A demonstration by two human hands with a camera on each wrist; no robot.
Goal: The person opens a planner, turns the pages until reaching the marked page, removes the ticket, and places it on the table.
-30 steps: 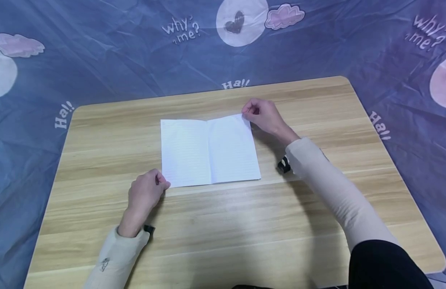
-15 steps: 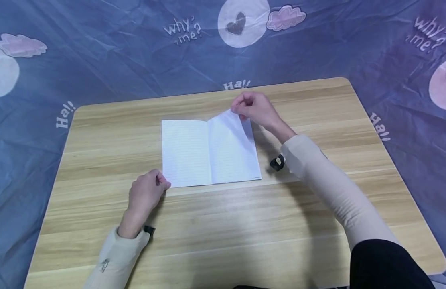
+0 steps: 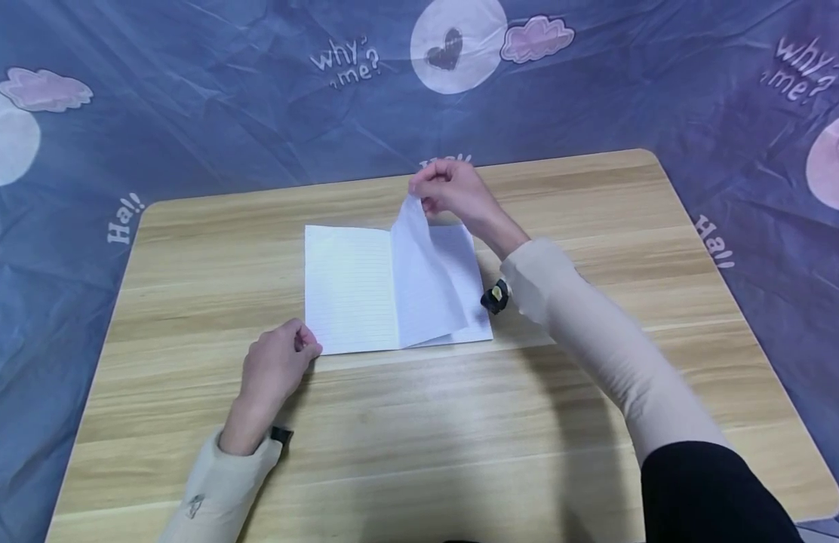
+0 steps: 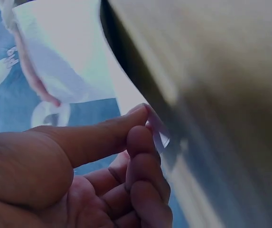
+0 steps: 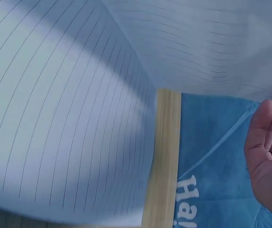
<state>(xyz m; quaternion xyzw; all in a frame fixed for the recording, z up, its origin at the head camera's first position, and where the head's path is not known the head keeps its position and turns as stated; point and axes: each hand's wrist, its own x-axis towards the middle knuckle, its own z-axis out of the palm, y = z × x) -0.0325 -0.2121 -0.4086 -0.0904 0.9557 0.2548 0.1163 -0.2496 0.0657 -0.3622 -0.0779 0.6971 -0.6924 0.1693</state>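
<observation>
The right hand [image 3: 453, 190] had its grip closed in a pinch on the far outer corner of a thin white ruled page [image 3: 426, 279], thumb and fingertips drawn together with the corner between them. That page stood lifted and curved above the right half of the open white lined notebook [image 3: 351, 290], its far edge raised toward the hand while its near edge was close to the notebook. In the right wrist view the ruled sheet arched over the page beneath it, with the fingers [image 5: 266, 137] at the edge of the picture.

The left hand [image 3: 277, 366] had its grip lightly closed too: the left wrist view showed the thumb and forefinger [image 4: 143, 142] meeting on the near left corner of the notebook, pinning it against the pale wooden table [image 3: 460, 437]. The notebook lay flat at the middle of the table, spine running away from the person.

To do this well, I judged the pinch should hold a single sheet only, and the lift should follow an arc round the spine rather than pull straight up, so the thin paper would not crease or tear at the binding. The left hand's hold on the notebook's corner should be firm, keeping the notebook from sliding. A blue printed cloth [image 3: 189, 113] lay beyond the table.
</observation>
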